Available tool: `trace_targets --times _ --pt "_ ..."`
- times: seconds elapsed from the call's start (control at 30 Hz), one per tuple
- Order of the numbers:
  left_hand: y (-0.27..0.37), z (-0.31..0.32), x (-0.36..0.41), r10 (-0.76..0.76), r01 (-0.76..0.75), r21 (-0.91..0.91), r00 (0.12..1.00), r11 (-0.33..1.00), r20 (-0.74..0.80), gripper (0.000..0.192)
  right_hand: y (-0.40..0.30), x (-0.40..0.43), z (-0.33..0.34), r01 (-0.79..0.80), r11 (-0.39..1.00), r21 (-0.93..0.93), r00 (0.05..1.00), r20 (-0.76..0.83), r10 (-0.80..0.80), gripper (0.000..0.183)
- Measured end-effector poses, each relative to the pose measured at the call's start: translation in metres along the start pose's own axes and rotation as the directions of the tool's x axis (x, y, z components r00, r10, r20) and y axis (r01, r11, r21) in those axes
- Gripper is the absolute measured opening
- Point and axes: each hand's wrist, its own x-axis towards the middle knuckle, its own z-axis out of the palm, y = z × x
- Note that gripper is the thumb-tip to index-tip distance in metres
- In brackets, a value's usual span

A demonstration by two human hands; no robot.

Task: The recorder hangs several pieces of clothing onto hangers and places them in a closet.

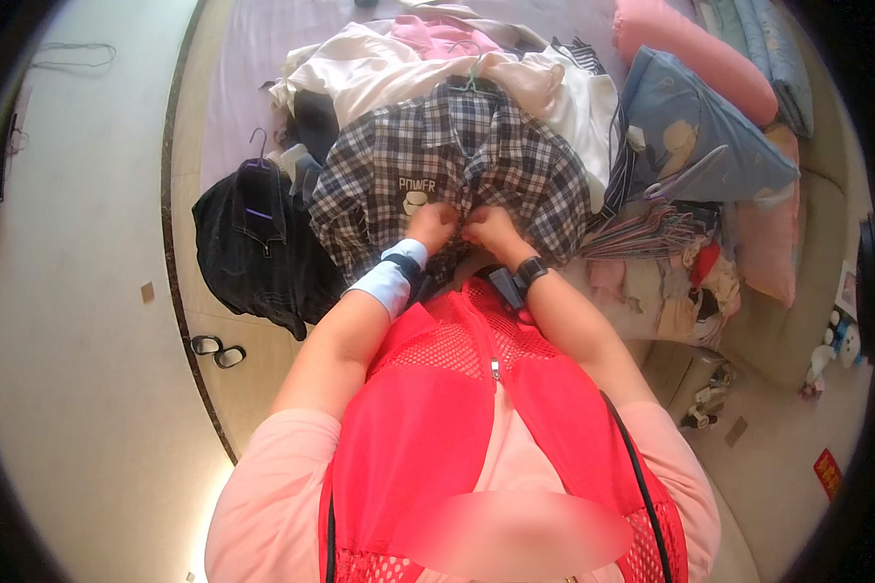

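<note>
A black, white and grey plaid shirt (401,157) lies front up before me, with a green hanger (472,85) in its collar. Both hands pinch the edges of its front opening, below the chest print. My left hand (433,227) has its fingertips on the side with the print. Close beside it, my right hand (490,227) grips the facing edge. Buttons under the fingers are too small to tell. To the left lies a black denim garment (240,248) on a purple hanger (259,164).
White and pink clothes (364,65) are heaped behind the shirt on a bed. At the right lie a bunch of hangers (649,233), folded clothes (671,291), a blue pillow (707,131) and a pink bolster (693,58). Slippers (217,351) rest on the floor at left.
</note>
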Motion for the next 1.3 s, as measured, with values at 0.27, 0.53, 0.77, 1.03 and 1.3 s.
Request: trace_targets --times 0.27,0.53,0.77,1.03,1.3 --pt "0.015 -0.007 0.004 -0.101 0.107 -0.072 0.991 0.992 0.082 0.020 -0.001 0.011 -0.002 -0.017 0.983 -0.184 0.999 -0.039 0.010 0.014" --pt "-0.007 0.005 0.014 -0.235 0.248 -0.140 0.966 0.959 0.105 0.023 0.002 0.012 -0.003 0.048 0.944 -0.326 0.997 -0.036 -0.064 0.015" --pt "-0.022 0.009 0.012 -0.260 0.264 -0.249 0.964 0.932 0.053 0.024 -0.009 0.006 -0.004 -0.172 0.983 -0.057 0.981 0.084 0.176 0.013" --pt "-0.007 0.006 0.011 -0.217 0.235 -0.306 0.972 0.922 0.094 0.030 0.032 0.026 -0.006 -0.669 0.585 0.458 0.743 0.414 0.526 0.013" --pt "-0.039 0.013 0.016 -0.119 0.145 -0.343 0.988 0.928 0.097 0.041 -0.022 -0.003 0.001 -0.419 0.898 0.134 0.906 0.129 0.403 0.015"
